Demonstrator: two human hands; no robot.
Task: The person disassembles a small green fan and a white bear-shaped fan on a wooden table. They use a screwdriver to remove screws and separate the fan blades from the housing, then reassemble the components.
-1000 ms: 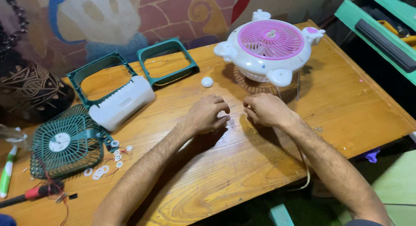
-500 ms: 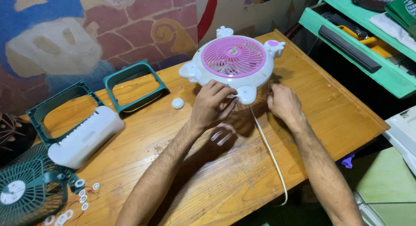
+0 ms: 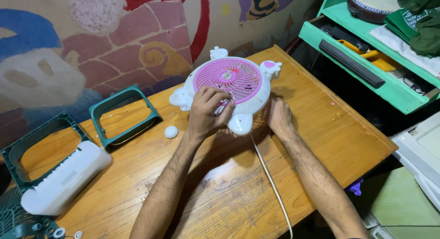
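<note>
I noted the white-and-pink fan (image 3: pixel 231 90) lying grille-up near the bench's (image 3: pixel 229 193) far edge, left hand (image 3: pixel 207 111) with fingers curled on its grille, right hand (image 3: pixel 279 116) flat against its side; judged handling underway, next needing firm grip.

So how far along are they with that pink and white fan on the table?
Already apart: teal frames and a white housing lie loose on the wooden table, with a small white cap. In hand: the left hand rests on the pink grille of the white fan; the right hand steadies its edge. That fan looks whole, its white cord trailing off.
</note>
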